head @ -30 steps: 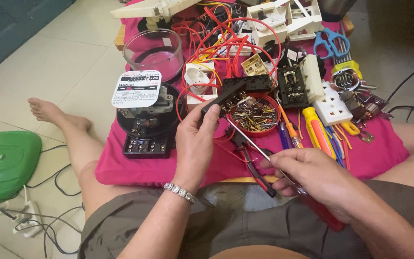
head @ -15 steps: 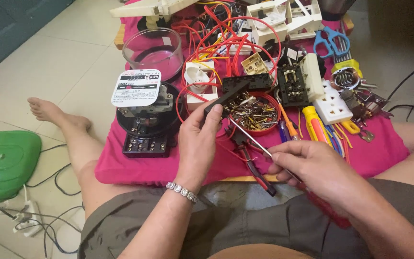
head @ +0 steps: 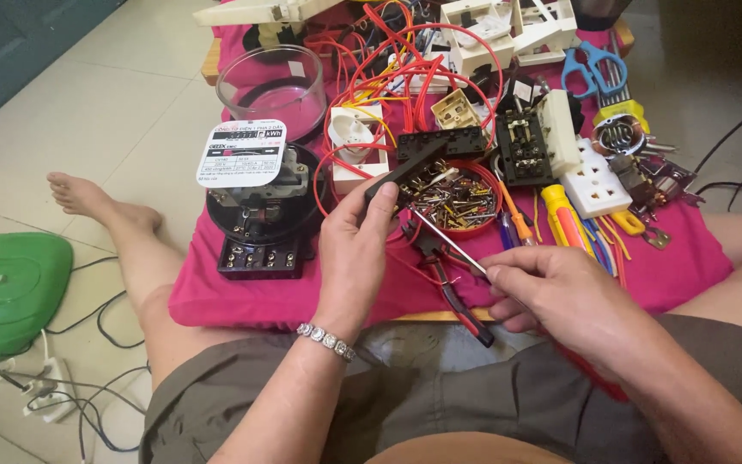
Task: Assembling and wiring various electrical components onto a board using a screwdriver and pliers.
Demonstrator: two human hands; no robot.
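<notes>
At the far left a green plastic cover [head: 6,296] lies on the tiled floor, with a white power strip [head: 45,387] and thin cables near it. A pink cloth [head: 242,296] covers the low counter in front of the seated person. On its left part stands a black electric meter [head: 259,215] with a white face plate, and behind it, farther away, a clear round cover [head: 270,86].

The left hand [head: 355,249], with a beaded bracelet [head: 326,339] at the wrist, is raised over the middle of the cloth; its fingers are pressed together, pinching a black terminal block [head: 405,170] that tilts up to the right. Just beyond the block is a red bowl [head: 465,225] full of small screws and metal bits, with loops of red wire [head: 388,77] behind it. Black-handled pliers [head: 448,275] lie on the cloth between the two hands.

The right hand [head: 560,296] is closed around the handle of a screwdriver [head: 444,241], whose thin metal shaft points up and left toward the block; whether the tip touches it cannot be told.

Farther right lie a white socket [head: 599,176], several screwdrivers [head: 560,219] with yellow and orange handles, and blue scissors [head: 594,69] at the far edge.
</notes>
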